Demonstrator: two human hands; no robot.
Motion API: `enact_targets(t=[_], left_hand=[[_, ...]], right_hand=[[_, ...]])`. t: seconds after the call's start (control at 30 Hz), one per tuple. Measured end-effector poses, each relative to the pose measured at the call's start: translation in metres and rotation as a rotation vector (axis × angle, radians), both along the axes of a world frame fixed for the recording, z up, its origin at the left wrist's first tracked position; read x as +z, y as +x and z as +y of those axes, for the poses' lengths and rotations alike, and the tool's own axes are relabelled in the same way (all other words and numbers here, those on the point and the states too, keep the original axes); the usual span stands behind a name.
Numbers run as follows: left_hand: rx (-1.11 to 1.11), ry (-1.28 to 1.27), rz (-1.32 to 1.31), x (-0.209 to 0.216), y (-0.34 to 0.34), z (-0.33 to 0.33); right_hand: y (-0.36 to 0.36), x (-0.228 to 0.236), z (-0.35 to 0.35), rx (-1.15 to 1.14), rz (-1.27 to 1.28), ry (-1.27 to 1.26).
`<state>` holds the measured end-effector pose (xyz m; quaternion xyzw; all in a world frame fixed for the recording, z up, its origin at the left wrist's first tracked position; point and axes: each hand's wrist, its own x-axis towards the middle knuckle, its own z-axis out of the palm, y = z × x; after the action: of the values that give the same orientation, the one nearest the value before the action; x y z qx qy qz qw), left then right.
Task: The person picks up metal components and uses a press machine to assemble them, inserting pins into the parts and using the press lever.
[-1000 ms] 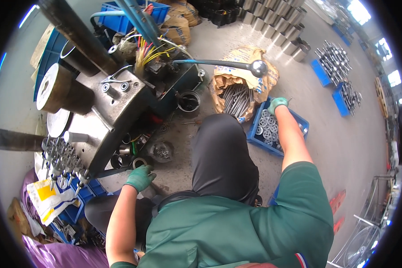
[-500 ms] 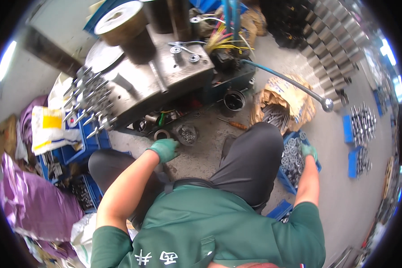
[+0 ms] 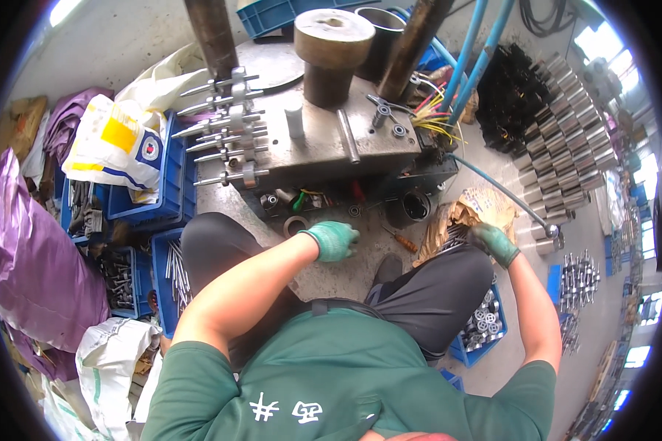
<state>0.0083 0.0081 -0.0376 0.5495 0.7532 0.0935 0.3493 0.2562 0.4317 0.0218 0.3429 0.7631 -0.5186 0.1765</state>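
— Where is the left hand (image 3: 332, 240)?

— It rests in a green knit glove on the grey floor just below the steel machine block (image 3: 324, 143), beside a small metal ring (image 3: 295, 224). The fingers are curled loosely; whether they hold anything cannot be told.

— And the right hand (image 3: 495, 243)?

— Also gloved, it reaches into the open paper sack of metal rods (image 3: 460, 228) at the person's right knee. Its fingers are bent down among the rods — a grip cannot be made out.

— What lies around?

— A red-handled screwdriver (image 3: 401, 240) lies between the hands, a blue crate of short steel sleeves (image 3: 482, 328) sits under the right forearm, and blue bins of long pins (image 3: 171, 268) stand at the left.
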Motion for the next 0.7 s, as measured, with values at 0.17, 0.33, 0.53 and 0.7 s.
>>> enact_targets(t=[0.17,0.33,0.53,0.7], left_hand=[[0.142,0.362,-0.209,0.025,0.002,0.008],[0.37,0.71,-0.68,0.052,0.005,0.012],[0.632,0.733,-1.145,0.059,-0.007,0.018],[0.766,0.587,-1.248,0.044,0.005,0.025]], right_hand=[[-0.127,0.088,-0.12,0.149,0.441,-0.284],[-0.193,0.112,-0.226,0.161,0.624,-0.416],[-0.228,0.109,-0.274,0.122,0.872,-0.348],[-0.274,0.153,-0.271,0.104,1.067,-0.239]])
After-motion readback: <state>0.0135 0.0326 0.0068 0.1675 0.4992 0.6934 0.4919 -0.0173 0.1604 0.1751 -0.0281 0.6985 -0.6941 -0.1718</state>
